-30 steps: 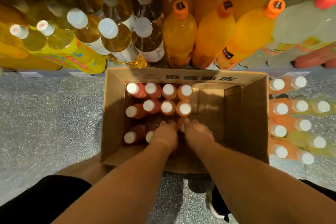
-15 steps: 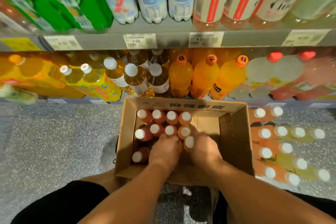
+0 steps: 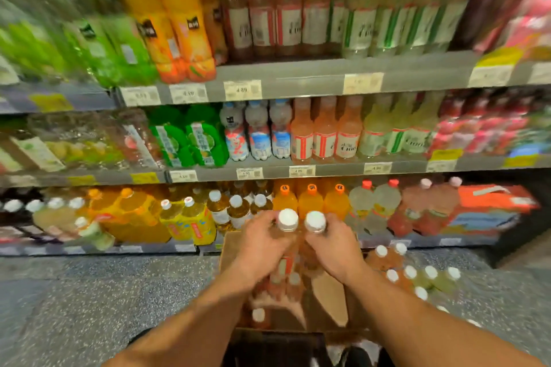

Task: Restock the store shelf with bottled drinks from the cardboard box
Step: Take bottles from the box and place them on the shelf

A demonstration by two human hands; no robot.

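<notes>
1. Two bottles are lifted above the cardboard box point(image 3: 328, 292): left hand point(image 3: 262, 247) closed round the left bottle point(image 3: 287, 220).
2. Right hand point(image 3: 334, 247) grips the right bottle point(image 3: 315, 222).
3. Neither is shelved yet; the shelf point(image 3: 298, 171) awaits, and more bottles remain boxed.

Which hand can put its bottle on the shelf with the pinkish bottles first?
Probably the right hand. Each hand holds a white-capped bottle above the cardboard box, but the matching pinkish bottles stand up and slightly right, nearer that side. The left hand would reach across.
</notes>
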